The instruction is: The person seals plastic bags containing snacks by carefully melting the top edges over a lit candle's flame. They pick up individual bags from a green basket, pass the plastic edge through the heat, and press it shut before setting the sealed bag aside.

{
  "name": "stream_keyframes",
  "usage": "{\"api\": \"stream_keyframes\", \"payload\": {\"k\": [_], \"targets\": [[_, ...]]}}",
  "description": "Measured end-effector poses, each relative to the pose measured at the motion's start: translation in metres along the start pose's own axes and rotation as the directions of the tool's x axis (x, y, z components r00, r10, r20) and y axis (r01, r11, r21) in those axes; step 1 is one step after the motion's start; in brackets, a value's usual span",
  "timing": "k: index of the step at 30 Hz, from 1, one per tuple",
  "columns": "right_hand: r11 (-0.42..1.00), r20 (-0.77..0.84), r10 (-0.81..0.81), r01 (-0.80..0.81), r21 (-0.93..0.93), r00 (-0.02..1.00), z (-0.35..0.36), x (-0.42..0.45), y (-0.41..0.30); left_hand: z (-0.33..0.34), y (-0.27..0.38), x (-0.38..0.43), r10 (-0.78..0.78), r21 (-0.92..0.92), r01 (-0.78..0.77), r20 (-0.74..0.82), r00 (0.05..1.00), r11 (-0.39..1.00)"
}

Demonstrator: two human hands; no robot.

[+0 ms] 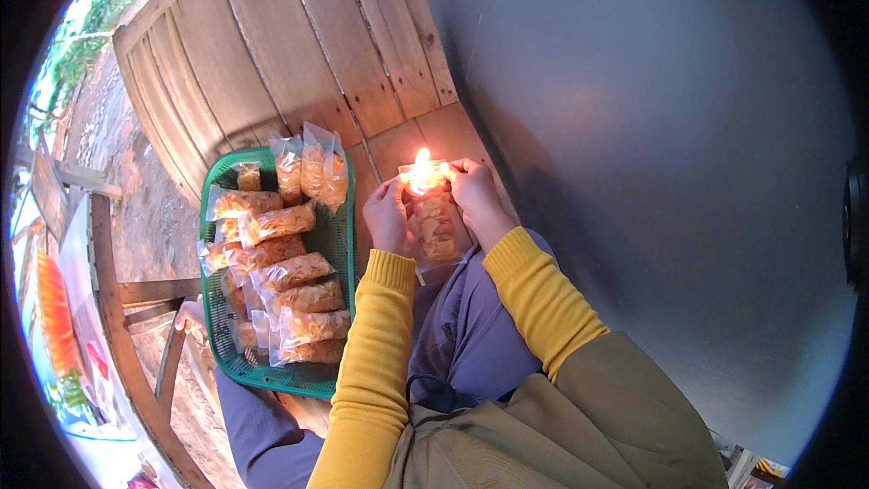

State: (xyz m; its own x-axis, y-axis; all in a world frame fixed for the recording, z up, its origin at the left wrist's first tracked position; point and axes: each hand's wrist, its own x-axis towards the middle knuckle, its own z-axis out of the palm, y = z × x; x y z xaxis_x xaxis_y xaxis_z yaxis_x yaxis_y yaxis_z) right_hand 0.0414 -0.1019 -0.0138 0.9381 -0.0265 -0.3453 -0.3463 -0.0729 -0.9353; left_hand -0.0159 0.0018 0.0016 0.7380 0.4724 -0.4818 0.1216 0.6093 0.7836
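Observation:
My left hand (388, 216) and my right hand (476, 195) pinch the two upper corners of a clear plastic bag of chips (438, 231). The bag's top edge is stretched between my fingertips, right at a bright flame (423, 161). What feeds the flame is hidden by glare and the bag. Left of my hands stands a green plastic basket (353, 217) holding several filled clear bags (292, 272) of similar golden chips. Most lie on their sides, while a few lean at the basket's far end.
Wooden planks (299, 47) form the bench surface ahead of me. A large smooth grey panel (652, 122) rises close on my right. My bent legs (468, 326) are beneath my forearms. Wooden rails (108, 272) and bare ground (129, 170) lie to the left.

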Motion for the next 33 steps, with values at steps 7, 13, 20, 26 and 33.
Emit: {"api": "stream_keyframes", "payload": {"k": [7, 13, 20, 26, 33], "targets": [[0.997, 0.041, -0.01, 0.014, -0.082, 0.999, 0.005, 0.002, 0.002, -0.005, 0.001, 0.001, 0.019, 0.017, -0.018, -0.056, 0.998, 1.0], [0.996, 0.028, 0.025, -0.023, -0.088, 0.999, 0.002, 0.0, 0.001, -0.005, -0.001, 0.001, 0.028, 0.036, -0.027, -0.025, 0.999, 0.999], [0.997, -0.028, 0.061, -0.06, 0.042, 0.998, 0.0, 0.001, -0.001, -0.001, -0.006, 0.004, 0.01, 0.021, -0.01, -0.004, 1.0, 1.0], [0.999, 0.016, 0.019, -0.019, -0.03, 1.0, 0.003, -0.003, -0.005, 0.0, 0.004, -0.004, -0.002, 0.015, 0.003, -0.047, 0.999, 1.0], [0.998, 0.096, -0.007, 0.013, -0.057, 0.995, 0.009, -0.003, -0.001, -0.008, 0.004, -0.006, 0.016, -0.008, -0.017, -0.097, 0.995, 1.0]]}}
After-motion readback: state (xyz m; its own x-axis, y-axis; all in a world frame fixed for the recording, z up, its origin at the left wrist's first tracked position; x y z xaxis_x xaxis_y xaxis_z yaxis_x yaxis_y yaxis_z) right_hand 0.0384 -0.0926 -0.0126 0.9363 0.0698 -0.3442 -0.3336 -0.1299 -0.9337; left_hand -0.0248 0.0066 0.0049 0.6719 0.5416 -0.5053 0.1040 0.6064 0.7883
